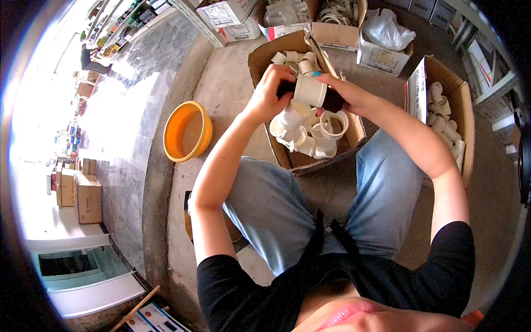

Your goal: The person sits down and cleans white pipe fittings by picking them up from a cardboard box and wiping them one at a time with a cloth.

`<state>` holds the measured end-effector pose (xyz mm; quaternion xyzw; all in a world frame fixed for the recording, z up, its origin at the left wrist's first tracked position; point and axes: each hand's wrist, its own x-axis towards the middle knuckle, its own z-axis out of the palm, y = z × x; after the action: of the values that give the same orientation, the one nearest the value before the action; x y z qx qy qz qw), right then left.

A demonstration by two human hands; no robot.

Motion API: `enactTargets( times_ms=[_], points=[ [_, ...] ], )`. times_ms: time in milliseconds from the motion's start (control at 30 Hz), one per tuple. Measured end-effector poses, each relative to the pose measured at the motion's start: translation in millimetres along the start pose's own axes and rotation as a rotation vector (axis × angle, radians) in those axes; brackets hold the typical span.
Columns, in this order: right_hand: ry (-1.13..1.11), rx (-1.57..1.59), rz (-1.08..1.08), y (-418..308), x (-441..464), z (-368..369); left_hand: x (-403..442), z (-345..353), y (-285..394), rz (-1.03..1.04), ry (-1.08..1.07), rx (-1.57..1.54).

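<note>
A white cylindrical pipe fitting (310, 91) is held above an open cardboard box (354, 130) between my knees. My left hand (274, 91) is curled at the left of the fitting, with something black under its fingers. On the other side my right hand (342, 94) grips the fitting, its thumb on the upper rim; a black object lies beneath that palm. Below the hands, several white fittings, one a wide ring (334, 125), lie in the box. Smaller white fittings (293, 57) fill its far end.
An orange basin (188, 131) stands on the floor at the left. At the right is a cardboard box (467, 124) of white fittings (441, 113). More boxes (334, 36) line the back beside metal shelving (498, 88). A person (91, 60) is far off at the upper left.
</note>
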<state>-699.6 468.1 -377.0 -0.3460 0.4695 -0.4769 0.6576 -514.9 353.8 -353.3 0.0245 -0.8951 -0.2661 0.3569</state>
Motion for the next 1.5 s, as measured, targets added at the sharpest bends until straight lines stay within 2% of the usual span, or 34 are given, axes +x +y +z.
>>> enactTargets(
  times_ms=[100,200,267,400,467,500,600,667,767,833,1000,1067,1167,1267,1300,1400,1433,1500],
  points=[
    [0.004,-0.072,-0.068,-5.4,-6.2,3.1,-0.7,-1.1,-1.1,-0.202,-0.018,-0.342],
    [-0.026,-0.216,-0.077,-7.2,-8.3,1.0,1.3,-5.0,2.1,-0.15,-0.239,-0.242],
    [-0.09,-0.357,-0.004,-15.9,-9.4,-6.9,0.5,-3.0,9.7,-0.305,-0.21,-0.257],
    [0.05,-0.682,-0.555,-15.0,-2.2,-6.5,-0.6,3.7,6.4,-0.601,-0.024,-0.437],
    [0.085,-0.87,-0.791,-23.3,-13.8,4.8,-0.6,8.8,4.0,-0.738,0.102,-0.742],
    [0.15,-1.069,-0.96,-26.5,-13.7,4.6,0.0,10.0,2.3,-0.753,0.104,-0.787],
    [0.256,-1.3,-1.023,-30.7,-19.1,4.4,1.3,12.2,2.6,-0.763,0.105,-0.895],
    [0.251,-1.331,-1.003,-31.7,-22.1,3.6,2.5,14.1,11.0,-0.723,0.108,-0.934],
    [0.246,-1.274,-0.917,-27.2,-22.3,2.7,0.1,8.8,9.7,-0.668,-0.037,-0.714],
    [0.234,-1.197,-0.858,-25.3,-21.8,3.6,-1.3,9.0,7.6,-0.693,-0.052,-0.651],
    [0.172,-1.047,-0.809,-29.0,-17.6,3.2,-0.7,9.6,8.7,-0.737,-0.021,-0.352],
    [0.106,-0.937,-0.643,-31.7,-17.3,-0.4,-1.6,13.4,6.4,-0.719,0.03,-0.278],
    [0.028,-0.776,-0.37,-33.3,-15.7,-7.4,3.0,10.7,15.0,-0.607,-0.026,-0.088],
    [0.049,-0.581,-0.622,-26.9,-9.3,-6.6,7.7,7.1,25.8,-0.512,0.032,0.081],
    [0.044,-0.509,-0.616,-27.0,-11.1,-6.7,9.5,6.4,29.3,-0.457,0.058,0.095],
    [-0.007,-0.496,-0.418,-27.0,-8.3,-15.2,12.4,6.0,36.1,-0.3,0.119,0.153],
    [-0.015,-0.584,-0.372,-28.8,-7.5,-17.8,12.0,6.3,36.9,-0.258,0.123,0.185],
    [0.008,-0.367,-0.276,-23.6,-5.1,-14.7,10.4,5.0,35.9,-0.132,0.109,0.258]
  ],
)
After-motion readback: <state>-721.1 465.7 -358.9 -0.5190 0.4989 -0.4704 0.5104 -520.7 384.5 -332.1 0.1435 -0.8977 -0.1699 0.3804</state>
